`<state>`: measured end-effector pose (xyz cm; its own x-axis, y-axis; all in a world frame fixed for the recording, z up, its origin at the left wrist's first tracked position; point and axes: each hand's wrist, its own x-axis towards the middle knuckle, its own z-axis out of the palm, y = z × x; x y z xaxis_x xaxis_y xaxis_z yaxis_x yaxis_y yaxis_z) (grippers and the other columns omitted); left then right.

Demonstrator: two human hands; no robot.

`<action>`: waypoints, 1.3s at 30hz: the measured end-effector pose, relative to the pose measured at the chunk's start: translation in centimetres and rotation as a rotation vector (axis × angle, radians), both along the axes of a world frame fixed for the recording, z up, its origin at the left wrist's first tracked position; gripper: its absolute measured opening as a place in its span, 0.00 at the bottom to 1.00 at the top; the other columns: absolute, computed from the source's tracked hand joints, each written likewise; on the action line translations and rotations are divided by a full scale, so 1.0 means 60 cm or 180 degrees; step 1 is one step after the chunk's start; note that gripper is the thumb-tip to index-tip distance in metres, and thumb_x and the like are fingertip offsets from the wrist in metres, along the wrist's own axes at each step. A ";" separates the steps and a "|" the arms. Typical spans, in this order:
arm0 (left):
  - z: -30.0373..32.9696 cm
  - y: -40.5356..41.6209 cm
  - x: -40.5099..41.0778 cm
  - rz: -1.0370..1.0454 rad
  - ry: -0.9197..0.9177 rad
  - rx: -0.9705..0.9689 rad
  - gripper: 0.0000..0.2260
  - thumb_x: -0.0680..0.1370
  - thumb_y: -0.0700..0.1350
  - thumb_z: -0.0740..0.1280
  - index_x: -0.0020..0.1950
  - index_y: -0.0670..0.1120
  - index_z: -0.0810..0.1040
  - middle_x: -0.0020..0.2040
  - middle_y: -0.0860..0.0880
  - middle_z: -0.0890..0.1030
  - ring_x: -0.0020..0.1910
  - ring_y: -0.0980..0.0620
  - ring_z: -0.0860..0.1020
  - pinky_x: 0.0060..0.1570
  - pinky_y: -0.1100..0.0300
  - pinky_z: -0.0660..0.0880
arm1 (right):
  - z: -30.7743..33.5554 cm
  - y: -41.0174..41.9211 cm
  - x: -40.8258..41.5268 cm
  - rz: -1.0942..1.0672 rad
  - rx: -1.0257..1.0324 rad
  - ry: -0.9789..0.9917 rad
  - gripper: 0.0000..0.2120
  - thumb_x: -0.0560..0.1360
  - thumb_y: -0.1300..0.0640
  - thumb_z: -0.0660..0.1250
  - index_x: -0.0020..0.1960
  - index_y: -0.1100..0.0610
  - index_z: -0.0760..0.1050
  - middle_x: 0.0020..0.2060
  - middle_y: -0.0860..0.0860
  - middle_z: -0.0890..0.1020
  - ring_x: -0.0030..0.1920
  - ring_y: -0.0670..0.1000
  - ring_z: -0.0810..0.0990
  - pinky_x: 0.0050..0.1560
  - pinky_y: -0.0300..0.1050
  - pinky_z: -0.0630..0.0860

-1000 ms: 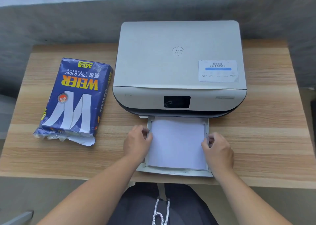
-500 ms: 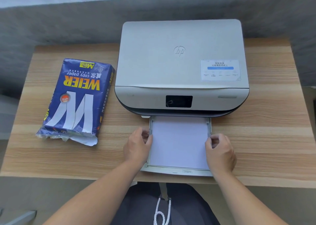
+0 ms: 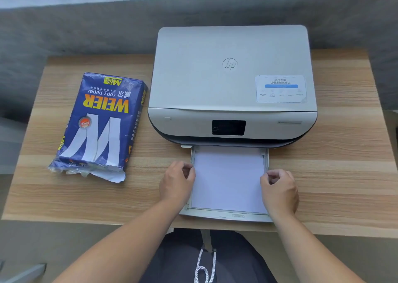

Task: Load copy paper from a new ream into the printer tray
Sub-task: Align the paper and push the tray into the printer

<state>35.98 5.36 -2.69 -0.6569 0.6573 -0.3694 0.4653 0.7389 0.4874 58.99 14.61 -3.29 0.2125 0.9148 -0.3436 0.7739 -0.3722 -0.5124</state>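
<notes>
A white printer point(image 3: 232, 84) stands at the middle of the wooden table. Its paper tray point(image 3: 226, 216) is pulled out toward me, with a stack of white copy paper point(image 3: 228, 179) lying flat in it. My left hand point(image 3: 176, 181) grips the tray's left side rail with curled fingers. My right hand point(image 3: 280, 188) grips the right side rail the same way. The blue ream wrapper point(image 3: 101, 123), torn open at its near end, lies left of the printer.
The wooden table point(image 3: 344, 175) ends just below the tray's front edge. A grey wall runs behind the table. My dark trousers with a white drawstring point(image 3: 204, 269) show under the table edge.
The tray with the paper has slid a little way into the printer, and both hands moved forward with it. The view has shifted slightly.
</notes>
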 end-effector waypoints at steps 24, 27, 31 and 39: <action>-0.025 -0.082 0.005 -0.3736 0.1182 -0.0279 0.47 0.76 0.73 0.51 0.79 0.36 0.52 0.81 0.39 0.52 0.80 0.42 0.49 0.75 0.46 0.50 | -0.024 -0.074 0.062 0.4224 0.0556 -0.1050 0.45 0.70 0.32 0.64 0.79 0.58 0.62 0.79 0.53 0.63 0.79 0.56 0.61 0.76 0.57 0.58; -0.026 -0.077 0.004 -0.3834 0.1171 0.0114 0.41 0.77 0.69 0.58 0.75 0.36 0.65 0.77 0.38 0.66 0.76 0.41 0.63 0.74 0.48 0.55 | -0.027 -0.065 0.061 0.4243 0.0871 -0.0965 0.41 0.69 0.35 0.68 0.74 0.59 0.70 0.76 0.55 0.70 0.75 0.58 0.69 0.74 0.57 0.60; -0.038 -0.067 0.002 -0.3580 0.1251 0.0950 0.20 0.79 0.51 0.67 0.66 0.39 0.78 0.66 0.43 0.80 0.65 0.44 0.78 0.71 0.50 0.67 | -0.033 -0.049 0.047 0.3872 0.1305 -0.0989 0.28 0.68 0.48 0.77 0.64 0.61 0.79 0.66 0.57 0.80 0.67 0.59 0.78 0.69 0.55 0.66; -0.023 -0.038 -0.001 -0.3197 0.1199 0.0846 0.31 0.66 0.25 0.73 0.69 0.37 0.75 0.68 0.41 0.77 0.67 0.42 0.77 0.67 0.47 0.72 | -0.028 -0.019 0.007 0.3066 0.1639 -0.0721 0.11 0.68 0.73 0.69 0.41 0.58 0.77 0.37 0.53 0.77 0.37 0.55 0.74 0.38 0.50 0.72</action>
